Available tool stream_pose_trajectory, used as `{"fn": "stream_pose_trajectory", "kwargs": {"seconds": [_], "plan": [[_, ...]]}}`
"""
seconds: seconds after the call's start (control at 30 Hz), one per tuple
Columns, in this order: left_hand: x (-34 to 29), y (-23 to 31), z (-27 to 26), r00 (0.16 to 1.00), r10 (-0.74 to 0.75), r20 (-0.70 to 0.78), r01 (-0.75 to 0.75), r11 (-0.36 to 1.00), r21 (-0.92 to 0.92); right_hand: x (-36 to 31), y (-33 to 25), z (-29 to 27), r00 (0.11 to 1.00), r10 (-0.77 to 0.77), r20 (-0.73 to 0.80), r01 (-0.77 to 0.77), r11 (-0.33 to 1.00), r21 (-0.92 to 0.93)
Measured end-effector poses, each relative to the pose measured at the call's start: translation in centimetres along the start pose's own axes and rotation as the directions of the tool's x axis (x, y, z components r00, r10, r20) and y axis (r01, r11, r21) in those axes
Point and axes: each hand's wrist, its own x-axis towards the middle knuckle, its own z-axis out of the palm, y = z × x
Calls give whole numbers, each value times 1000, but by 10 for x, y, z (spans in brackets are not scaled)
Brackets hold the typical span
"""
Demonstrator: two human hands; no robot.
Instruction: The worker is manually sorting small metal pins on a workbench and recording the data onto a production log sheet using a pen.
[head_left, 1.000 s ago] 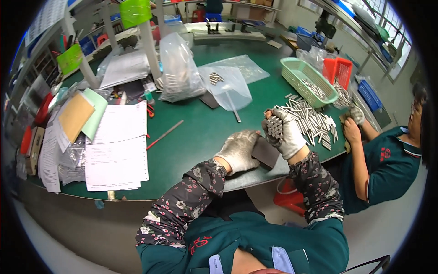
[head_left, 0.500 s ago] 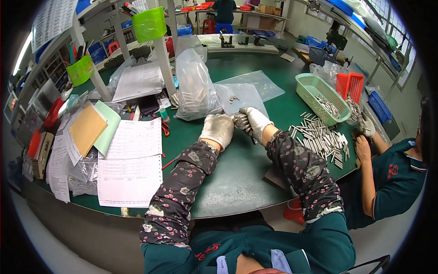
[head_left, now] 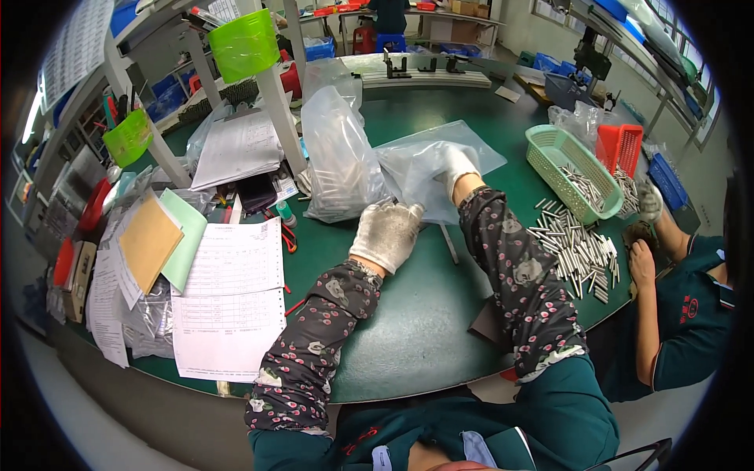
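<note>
My left hand (head_left: 386, 237), in a white work glove, is closed low over the green table, beside the near edge of a clear plastic bag (head_left: 416, 169). What its curled fingers hold is hidden; small dark ends show at the fingertips. My right hand (head_left: 459, 166), also gloved, reaches to the clear bag, whose film is raised and creased around it. Its fingers are hidden by the plastic and the glove's back. A single metal pin (head_left: 449, 244) lies on the table between my forearms. Left of the bag stands a fuller plastic bag (head_left: 338, 169) with metal pins inside.
On the right lie a pile of metal pins (head_left: 581, 255), a green basket (head_left: 542, 153) and a red basket (head_left: 618, 145) with pins. A co-worker's hands (head_left: 646, 235) are beyond them. Papers (head_left: 228, 306), red-handled scissors (head_left: 289, 239) and a bottle (head_left: 285, 212) lie left.
My right hand has moved up and away from my left, onto the clear bag; the bunch of pins it held no longer shows. The bag's film has risen, and a pin shows on the table.
</note>
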Motion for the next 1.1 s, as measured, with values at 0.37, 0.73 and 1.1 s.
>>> {"fn": "stream_pose_trajectory", "kwargs": {"seconds": [0.37,0.73,1.1], "plan": [[-32,21,-45,998,-19,58,30,982,-187,-213,13,-65,725,-417,549,668,228,-709],[-104,27,-79,998,-15,-65,13,999,-34,-282,74,-65,527,-595,607,796,96,-597],[-166,20,-84,983,-137,-122,126,988,-93,-283,90,-50,401,-580,710,814,-129,-566]]}}
